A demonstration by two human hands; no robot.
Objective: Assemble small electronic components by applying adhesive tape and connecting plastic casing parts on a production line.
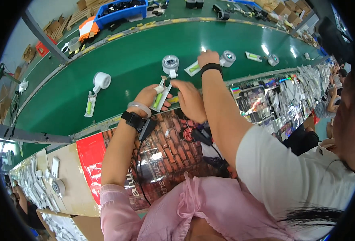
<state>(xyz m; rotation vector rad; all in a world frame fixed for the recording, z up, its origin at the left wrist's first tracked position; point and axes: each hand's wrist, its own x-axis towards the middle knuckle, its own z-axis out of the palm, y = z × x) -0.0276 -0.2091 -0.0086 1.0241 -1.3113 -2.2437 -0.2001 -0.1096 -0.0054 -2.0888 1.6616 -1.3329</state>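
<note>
My left hand [148, 97] is closed round the white handle [160, 97] of a small handheld fan, thumb on top and fingertips showing past its far side. A yellow-green cylinder lies in the uncovered handle. Just beyond is the fan's round white head [170, 63], resting on the green belt. My right hand [190, 99] is bent in from the right, its index finger reaching the joint between handle and head. Its other fingers are curled, and whatever they pinch is hidden. A co-worker's hand [209, 59] touches another fan [227, 58] to the right.
Another fan [101, 80] lies on the green belt [133, 60] at the left, and one more [273, 60] at the far right. A blue bin [121, 15] of black parts stands beyond. The co-worker's forearm [221, 102] crosses close to my right hand. White parts [59, 186] lie at lower left.
</note>
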